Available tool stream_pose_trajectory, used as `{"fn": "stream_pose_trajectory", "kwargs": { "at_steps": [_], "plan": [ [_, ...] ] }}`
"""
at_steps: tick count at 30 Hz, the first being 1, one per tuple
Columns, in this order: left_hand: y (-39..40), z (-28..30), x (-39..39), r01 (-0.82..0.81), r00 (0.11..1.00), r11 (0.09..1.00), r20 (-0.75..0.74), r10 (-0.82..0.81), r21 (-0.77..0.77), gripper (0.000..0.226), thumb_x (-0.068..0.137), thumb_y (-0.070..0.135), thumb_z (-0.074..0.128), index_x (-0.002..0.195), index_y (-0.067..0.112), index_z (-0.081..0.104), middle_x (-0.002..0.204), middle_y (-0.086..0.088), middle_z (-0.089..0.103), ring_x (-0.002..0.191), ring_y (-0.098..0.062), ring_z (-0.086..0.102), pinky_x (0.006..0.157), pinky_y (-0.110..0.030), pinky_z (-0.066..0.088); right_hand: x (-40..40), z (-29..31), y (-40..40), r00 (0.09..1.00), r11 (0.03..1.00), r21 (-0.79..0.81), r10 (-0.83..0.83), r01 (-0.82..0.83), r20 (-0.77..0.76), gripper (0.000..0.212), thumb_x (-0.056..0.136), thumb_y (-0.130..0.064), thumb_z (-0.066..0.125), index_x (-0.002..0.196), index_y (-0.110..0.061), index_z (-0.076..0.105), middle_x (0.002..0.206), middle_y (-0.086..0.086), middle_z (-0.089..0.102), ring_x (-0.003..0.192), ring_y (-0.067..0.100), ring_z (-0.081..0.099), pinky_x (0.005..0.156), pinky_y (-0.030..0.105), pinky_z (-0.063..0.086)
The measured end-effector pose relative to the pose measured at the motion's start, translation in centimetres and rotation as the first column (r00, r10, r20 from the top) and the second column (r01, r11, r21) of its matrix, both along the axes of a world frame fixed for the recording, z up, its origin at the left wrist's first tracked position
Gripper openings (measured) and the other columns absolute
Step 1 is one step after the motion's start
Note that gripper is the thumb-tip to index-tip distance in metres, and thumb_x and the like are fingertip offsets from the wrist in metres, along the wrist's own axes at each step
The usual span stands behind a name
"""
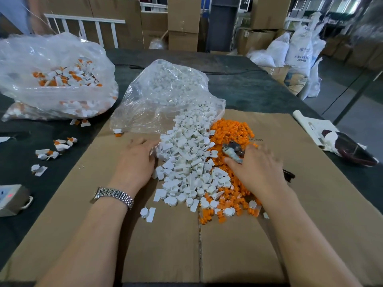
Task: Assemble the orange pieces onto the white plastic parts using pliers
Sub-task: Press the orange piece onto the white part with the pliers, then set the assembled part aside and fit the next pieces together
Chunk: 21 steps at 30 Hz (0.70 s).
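Hands at the spilled heap of white plastic parts (186,162), before any fitting. Left hand (136,160), fingers straight, touches the heap's left edge; right hand (255,168) grips pliers (233,152) over orange pieces (230,131) right of it. Next move probably calls for picking one part. Sack (301,50) beyond the heap reads "ABS".

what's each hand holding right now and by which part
The right hand grips the pliers by the handles, head poking out toward the piles. The left hand holds nothing; it rests open against the white parts.
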<state>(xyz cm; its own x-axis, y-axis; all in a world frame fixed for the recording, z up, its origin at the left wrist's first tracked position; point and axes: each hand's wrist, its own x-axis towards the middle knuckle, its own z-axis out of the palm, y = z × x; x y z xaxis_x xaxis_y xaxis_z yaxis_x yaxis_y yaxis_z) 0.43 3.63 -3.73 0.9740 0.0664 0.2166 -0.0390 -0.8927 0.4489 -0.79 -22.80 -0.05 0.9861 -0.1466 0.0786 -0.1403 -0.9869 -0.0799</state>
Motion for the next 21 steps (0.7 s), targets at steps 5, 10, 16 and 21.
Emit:
{"fn": "stream_pose_trajectory", "kwargs": {
  "at_steps": [5,10,16,21],
  "plan": [
    [0.5,0.0,0.0,-0.099,0.995,0.993,-0.031,0.098,-0.062,0.021,0.098,0.022,0.068,0.118,0.015,0.074,0.110,-0.004,0.059,0.090,-0.016,0.055,0.081,-0.026,0.043,0.2,-0.2,-0.2,1.000,1.000,-0.006,0.009,-0.009,-0.005,0.069,0.093,-0.072,0.044,0.122,-0.010,0.057,0.134,0.016,0.053,0.123,0.035,0.050,0.096,0.053,0.046],
    [0.8,0.7,-0.6,-0.144,0.990,0.979,-0.005,0.144,-0.142,0.013,0.094,0.025,0.075,0.101,0.014,0.076,0.079,0.008,0.058,0.069,0.000,0.050,0.057,-0.017,0.034,0.2,0.3,-0.7,0.999,0.993,0.107,0.051,-0.053,0.019,0.057,0.095,-0.063,0.051,0.126,-0.015,0.055,0.134,0.011,0.053,0.125,0.032,0.048,0.099,0.052,0.043],
    [0.1,1.8,-1.6,-0.122,0.988,0.781,0.000,0.154,-0.612,0.014,0.096,0.026,0.071,0.084,0.020,0.075,0.066,0.002,0.074,0.056,-0.005,0.068,0.051,-0.010,0.049,-0.3,1.2,-0.2,0.961,0.946,0.174,0.260,-0.273,0.094,0.012,0.093,-0.039,0.069,0.100,-0.029,0.069,0.103,-0.008,0.063,0.110,0.019,0.051,0.095,0.047,0.044],
    [-0.3,2.4,-1.7,-0.078,0.994,0.242,-0.094,-0.058,-0.967,0.017,0.078,0.019,0.080,0.091,0.008,0.080,0.086,-0.012,0.079,0.073,-0.017,0.076,0.066,-0.019,0.060,-0.4,0.6,0.8,0.966,0.966,-0.036,0.256,-0.256,0.021,0.011,0.097,-0.020,0.066,0.104,-0.024,0.072,0.105,-0.003,0.068,0.111,0.022,0.053,0.089,0.041,0.039]
  ]
}}
